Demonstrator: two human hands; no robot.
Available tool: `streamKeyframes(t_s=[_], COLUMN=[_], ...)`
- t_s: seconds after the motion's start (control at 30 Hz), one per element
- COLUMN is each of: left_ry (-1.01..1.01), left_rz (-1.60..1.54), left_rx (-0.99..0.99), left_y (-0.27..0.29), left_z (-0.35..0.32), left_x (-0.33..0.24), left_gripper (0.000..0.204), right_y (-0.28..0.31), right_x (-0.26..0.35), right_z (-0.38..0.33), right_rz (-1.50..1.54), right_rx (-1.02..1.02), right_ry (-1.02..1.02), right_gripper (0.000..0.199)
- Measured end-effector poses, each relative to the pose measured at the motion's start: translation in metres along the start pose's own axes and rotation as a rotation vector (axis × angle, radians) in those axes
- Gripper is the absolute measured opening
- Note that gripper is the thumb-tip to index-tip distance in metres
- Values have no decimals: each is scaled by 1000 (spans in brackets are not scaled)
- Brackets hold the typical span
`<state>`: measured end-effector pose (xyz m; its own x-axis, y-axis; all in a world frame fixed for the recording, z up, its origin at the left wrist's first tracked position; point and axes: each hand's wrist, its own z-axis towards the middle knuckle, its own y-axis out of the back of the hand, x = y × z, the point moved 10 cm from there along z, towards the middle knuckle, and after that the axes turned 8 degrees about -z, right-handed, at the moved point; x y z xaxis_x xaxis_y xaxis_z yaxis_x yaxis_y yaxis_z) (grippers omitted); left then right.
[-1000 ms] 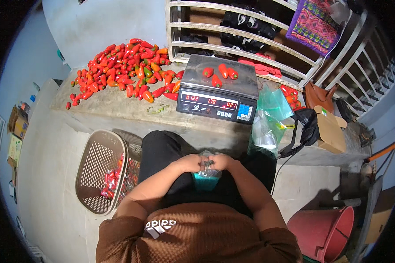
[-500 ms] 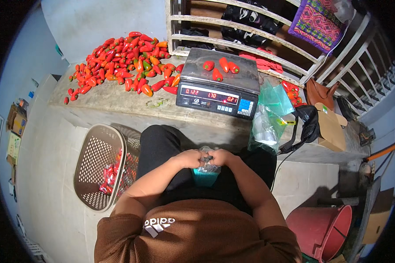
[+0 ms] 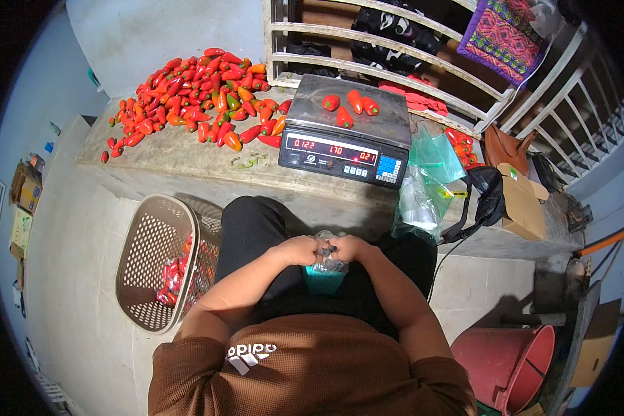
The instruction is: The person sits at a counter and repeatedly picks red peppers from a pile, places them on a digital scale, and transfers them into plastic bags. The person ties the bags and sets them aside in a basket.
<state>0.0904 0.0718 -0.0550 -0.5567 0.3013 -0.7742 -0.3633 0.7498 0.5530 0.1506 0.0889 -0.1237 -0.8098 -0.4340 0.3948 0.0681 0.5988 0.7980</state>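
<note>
Fingers of the left hand (image 3: pixel 301 251) and the right hand (image 3: pixel 350 249) are curled together, gripping the top of a clear plastic bag with a turquoise lower part (image 3: pixel 324 281), held over the lap between black-trousered thighs (image 3: pixel 253 225); a small dark grey item between the fingers is too small to tell. The knees come between the hands and the grey concrete counter (image 3: pixel 180 166). On the counter stands a black electronic scale with a flat metal platform (image 3: pixel 343 149), carrying four red peppers (image 3: pixel 344 118). It separates a broad heap of red, orange and greenish peppers (image 3: pixel 194 100) on the left from translucent green plastic bags (image 3: pixel 423 197) hanging over the front edge. Right of those bags crowd a black strapped bag (image 3: pixel 487 200), a brown leather-like bag (image 3: pixel 507 149) and an open cardboard box (image 3: pixel 521 204). On the floor, a taupe perforated plastic basket (image 3: pixel 158 236) at the left contains bagged red peppers (image 3: pixel 175 277); a red plastic bucket (image 3: pixel 492 360) leans at the right.
</note>
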Motion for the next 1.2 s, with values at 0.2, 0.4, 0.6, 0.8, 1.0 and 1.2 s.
streamKeyframes(t_s=[0.2, 0.4, 0.6, 0.8, 1.0, 1.2], left_ry=[-19, 69, 78, 75, 2, -7], left_rz=[3, -39, -21, -14, 3, 7], left_rx=[-4, -19, 28, 31, -8, -31], left_y=[0, 3, 0, 1, 2, 2], left_z=[-1, -2, -3, -4, -3, -2], left_x=[-2, 0, 0, -4, -6, -2], left_gripper=[44, 42, 43, 40, 36, 35], right_y=[-2, -5, -6, -14, -18, -16], right_x=[-2, -4, -4, -13, -15, -14], right_z=[1, 2, 3, 7, 8, 6], right_rz=[-17, -32, -23, -23, -31, -13], right_rx=[5, 39, 81, 73, 106, 134], right_ry=[-5, -39, -57, -61, -86, -106], right_gripper=[46, 47, 48, 49, 50, 51])
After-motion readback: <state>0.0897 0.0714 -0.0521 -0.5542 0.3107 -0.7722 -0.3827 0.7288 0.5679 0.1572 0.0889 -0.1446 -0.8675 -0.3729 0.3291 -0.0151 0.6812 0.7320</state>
